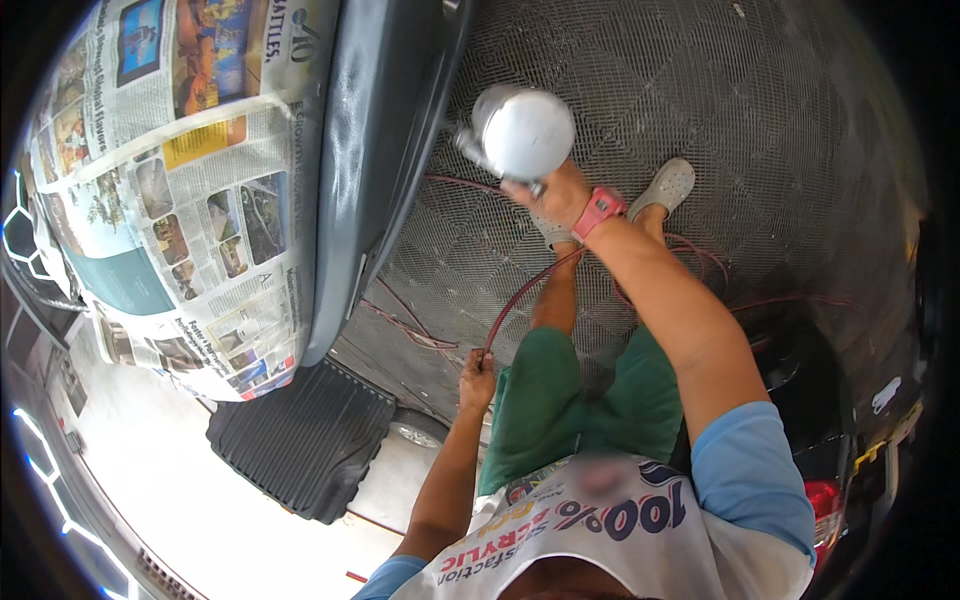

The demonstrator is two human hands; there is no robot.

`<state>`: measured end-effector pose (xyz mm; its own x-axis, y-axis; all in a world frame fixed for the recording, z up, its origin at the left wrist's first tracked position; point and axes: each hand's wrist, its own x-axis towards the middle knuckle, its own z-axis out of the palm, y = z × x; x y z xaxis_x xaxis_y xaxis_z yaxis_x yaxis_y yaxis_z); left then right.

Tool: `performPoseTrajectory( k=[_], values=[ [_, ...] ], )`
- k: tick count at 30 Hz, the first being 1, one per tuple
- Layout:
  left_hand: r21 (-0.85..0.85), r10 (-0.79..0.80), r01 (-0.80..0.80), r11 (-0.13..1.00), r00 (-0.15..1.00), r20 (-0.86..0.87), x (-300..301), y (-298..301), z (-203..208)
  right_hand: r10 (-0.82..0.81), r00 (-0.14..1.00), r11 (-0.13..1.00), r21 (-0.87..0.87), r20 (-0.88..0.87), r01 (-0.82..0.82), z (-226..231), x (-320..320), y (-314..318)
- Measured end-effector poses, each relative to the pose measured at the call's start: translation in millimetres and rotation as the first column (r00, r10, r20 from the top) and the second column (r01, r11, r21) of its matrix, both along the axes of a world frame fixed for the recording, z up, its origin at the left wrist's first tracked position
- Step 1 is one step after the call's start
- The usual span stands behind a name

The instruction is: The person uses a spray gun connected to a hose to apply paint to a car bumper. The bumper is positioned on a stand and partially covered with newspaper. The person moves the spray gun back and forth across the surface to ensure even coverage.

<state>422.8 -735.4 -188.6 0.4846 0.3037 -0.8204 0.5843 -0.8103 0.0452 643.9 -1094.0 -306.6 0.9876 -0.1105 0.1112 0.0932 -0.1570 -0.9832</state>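
My right hand (pixel 562 197), with a red watch on its wrist, is closed around the grip of a spray gun (pixel 528 134). The gun's round whitish cup faces up and hides much of its body; its nozzle side is blurred and points left. Facing it, a short distance away, is a grey car panel (pixel 375 125). Newspaper sheets (pixel 210 200) cover the car's surface beyond that panel. Lower down, my left hand (pixel 478 378) grips a dark red air hose (pixel 517 296), which curves up toward the gun.
More loops of the hose lie on the dark grid-patterned floor (pixel 800 150) around my feet. A black ribbed mat (pixel 305 435) lies at the lower left. Behind my right arm stands a dark car with a red tail light (pixel 823 510).
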Motion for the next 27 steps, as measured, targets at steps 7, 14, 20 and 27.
performPoseTrajectory(
  k=[7, 14, 20, 27],
  values=[
    [0.023, 0.146, -0.15, 0.988, 0.981, 0.127, -13.3, -97.9, 2.3, -0.255, 0.967, 0.959, 0.133, 0.009, 0.252, 41.8, 102.9, -136.6],
    [0.092, 0.217, -0.271, 0.958, 0.897, 0.386, -3.0, -147.3, 19.6, -0.178, 0.978, 0.972, 0.137, -0.111, 0.193, 140.1, 123.5, -179.8],
    [0.227, 0.136, -0.33, 0.916, 0.79, 0.597, -48.3, -115.3, 31.7, 0.216, 0.931, 0.959, 0.245, -0.293, -0.145, 213.3, 86.2, -128.5],
    [0.185, 0.255, -0.453, 0.872, 0.744, 0.618, -46.2, -151.3, 53.0, 0.317, 0.866, 0.906, 0.393, -0.386, -0.156, 237.6, 124.8, -106.4]
  ],
)
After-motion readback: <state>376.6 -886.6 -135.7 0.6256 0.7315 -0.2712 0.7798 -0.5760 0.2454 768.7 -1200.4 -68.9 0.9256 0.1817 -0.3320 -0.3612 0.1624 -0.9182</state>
